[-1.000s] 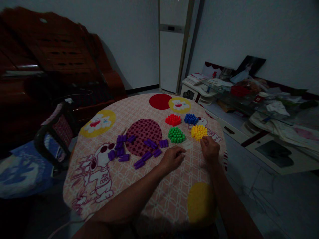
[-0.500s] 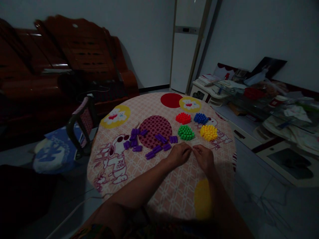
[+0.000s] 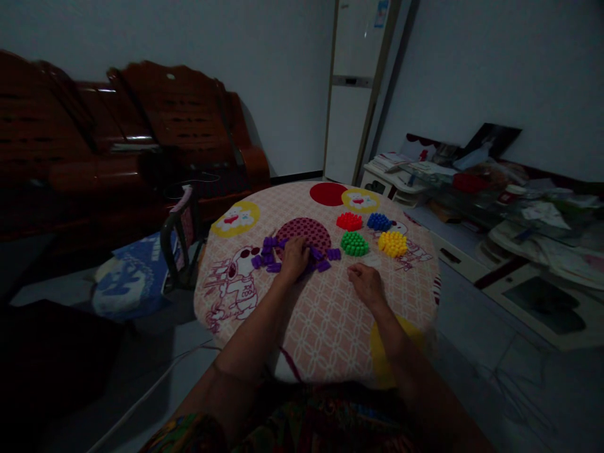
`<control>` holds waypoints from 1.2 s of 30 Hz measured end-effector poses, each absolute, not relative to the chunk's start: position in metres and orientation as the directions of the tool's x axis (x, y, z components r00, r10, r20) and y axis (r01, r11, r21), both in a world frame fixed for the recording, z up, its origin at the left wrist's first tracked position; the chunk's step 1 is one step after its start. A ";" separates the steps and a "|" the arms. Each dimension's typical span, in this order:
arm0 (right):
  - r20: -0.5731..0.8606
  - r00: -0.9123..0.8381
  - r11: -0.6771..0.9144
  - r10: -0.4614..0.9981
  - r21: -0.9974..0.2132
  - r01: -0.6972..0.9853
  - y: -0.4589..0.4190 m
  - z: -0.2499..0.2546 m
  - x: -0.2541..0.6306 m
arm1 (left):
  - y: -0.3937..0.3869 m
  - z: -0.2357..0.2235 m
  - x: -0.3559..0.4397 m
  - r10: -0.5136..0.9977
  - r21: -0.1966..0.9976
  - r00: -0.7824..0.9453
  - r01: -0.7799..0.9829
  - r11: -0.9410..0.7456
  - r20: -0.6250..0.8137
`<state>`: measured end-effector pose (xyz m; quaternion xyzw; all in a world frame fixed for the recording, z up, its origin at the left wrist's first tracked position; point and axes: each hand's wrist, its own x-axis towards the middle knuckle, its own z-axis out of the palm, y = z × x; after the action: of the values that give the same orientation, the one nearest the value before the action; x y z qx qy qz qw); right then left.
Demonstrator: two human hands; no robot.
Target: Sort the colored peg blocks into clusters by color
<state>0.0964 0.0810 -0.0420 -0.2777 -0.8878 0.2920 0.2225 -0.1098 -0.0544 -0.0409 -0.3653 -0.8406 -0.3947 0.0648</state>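
My left hand (image 3: 295, 258) is low over a scatter of purple plastic pieces (image 3: 273, 267), its fingers bent down among them. Its fingertips are hidden, so whether they grip a piece does not show. More purple pieces (image 3: 334, 254) lie just right of that hand. Over the cloth, my right hand (image 3: 367, 283) is closed with thumb and fingers together; anything in it is too small to make out. Beyond it stand tight clusters of small pegs: green (image 3: 354, 244), yellow (image 3: 392, 244), red (image 3: 349, 221) and blue (image 3: 379, 221).
A patterned cloth (image 3: 325, 333) covers the round table. At its left stands a chair (image 3: 174, 245), with a wooden sofa (image 3: 179, 119) behind. A cluttered low cabinet (image 3: 460, 255) runs along the right wall, and a tall white unit (image 3: 348, 126) fills the corner.
My hands have parted. The left has moved left onto the purple pieces; the right stays closed near the front of the green and yellow clusters. The camera view has shifted a little.
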 end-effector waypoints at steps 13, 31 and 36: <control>0.285 -0.717 0.628 0.636 -0.731 0.266 0.075 -0.046 0.088 | -0.061 -0.048 -0.122 0.705 0.706 -0.636 0.653 0.276 0.313; 0.016 -0.758 -0.086 0.652 -0.992 -0.094 0.062 -0.039 0.059 | -0.049 -0.026 -0.051 0.795 0.968 -0.605 -0.179 -0.179 0.035; 0.006 -0.731 -0.135 0.683 -0.982 -0.133 0.068 -0.027 0.075 | -0.048 -0.028 -0.048 0.775 0.971 -0.628 -0.220 -0.092 -0.069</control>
<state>0.0752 0.0685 -0.0272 -0.2315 -0.5930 0.7167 0.2846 -0.0483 -0.0478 -0.0279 -0.2425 -0.5717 -0.6981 -0.3564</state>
